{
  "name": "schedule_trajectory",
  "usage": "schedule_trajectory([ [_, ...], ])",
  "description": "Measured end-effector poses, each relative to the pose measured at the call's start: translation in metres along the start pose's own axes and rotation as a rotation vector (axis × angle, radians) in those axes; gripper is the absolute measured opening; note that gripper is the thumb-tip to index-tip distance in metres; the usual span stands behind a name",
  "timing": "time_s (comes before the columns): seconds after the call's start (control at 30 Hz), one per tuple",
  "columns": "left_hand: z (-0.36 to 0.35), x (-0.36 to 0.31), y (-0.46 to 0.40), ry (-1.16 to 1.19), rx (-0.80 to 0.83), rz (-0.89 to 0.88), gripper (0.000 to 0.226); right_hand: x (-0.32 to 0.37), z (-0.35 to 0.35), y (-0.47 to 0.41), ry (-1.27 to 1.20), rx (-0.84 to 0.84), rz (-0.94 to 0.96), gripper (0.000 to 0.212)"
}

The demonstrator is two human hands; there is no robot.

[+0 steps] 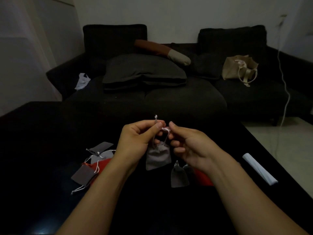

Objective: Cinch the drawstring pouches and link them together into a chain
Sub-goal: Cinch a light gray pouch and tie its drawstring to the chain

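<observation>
- My left hand (135,138) pinches one end of a pale cord (156,119) between thumb and forefinger; the knotted tip pokes up above my fingertips.
- My right hand (188,146) pinches the other cord end just beside it, thumb and forefinger nearly touching those of my left hand, the other fingers curled.
- A grey pouch (158,157) hangs from these cords between my hands, its mouth gathered tight, held above a black table (42,192).
- Under my right wrist lie two darker grey pouches (178,177), side by side, with a bit of red cloth (203,178) just behind them.
- To my left sits a loose heap: grey pouches (100,150), a red pouch (101,165) and a brown pouch (83,174), white cords trailing.
- Far right on the table lies a white roll (260,168).
- Beyond the table is a dark sofa (169,99) with a cushion (144,72) and a beige tote bag (238,68).
</observation>
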State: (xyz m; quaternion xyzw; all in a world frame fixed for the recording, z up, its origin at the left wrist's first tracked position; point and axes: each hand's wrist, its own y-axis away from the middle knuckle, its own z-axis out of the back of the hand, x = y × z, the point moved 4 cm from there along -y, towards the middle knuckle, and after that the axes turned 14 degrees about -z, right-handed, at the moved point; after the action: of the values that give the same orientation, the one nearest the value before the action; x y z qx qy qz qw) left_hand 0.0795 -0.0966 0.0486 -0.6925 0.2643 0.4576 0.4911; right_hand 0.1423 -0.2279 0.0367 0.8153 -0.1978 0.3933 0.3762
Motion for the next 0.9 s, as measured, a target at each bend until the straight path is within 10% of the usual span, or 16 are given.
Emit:
schedule_trajectory([
  [0.33,0.015,0.017,-0.007,0.764,-0.495,0.382,0.018,0.008,0.009,-0.004,-0.333,0.067,0.09,0.039],
  [0.57,0.025,0.004,-0.011,0.216,-0.283,0.15,0.024,0.016,0.015,0.0,0.319,-0.222,0.353,0.038],
  [0.77,0.022,0.001,-0.01,0.324,-0.268,0.12,0.029,0.011,0.012,0.004,1.159,-0.444,0.562,0.043],
  [0.9,0.024,0.006,-0.009,0.04,-0.169,0.158,0.013,0.011,0.011,0.002,1.106,-0.41,0.606,0.039],
])
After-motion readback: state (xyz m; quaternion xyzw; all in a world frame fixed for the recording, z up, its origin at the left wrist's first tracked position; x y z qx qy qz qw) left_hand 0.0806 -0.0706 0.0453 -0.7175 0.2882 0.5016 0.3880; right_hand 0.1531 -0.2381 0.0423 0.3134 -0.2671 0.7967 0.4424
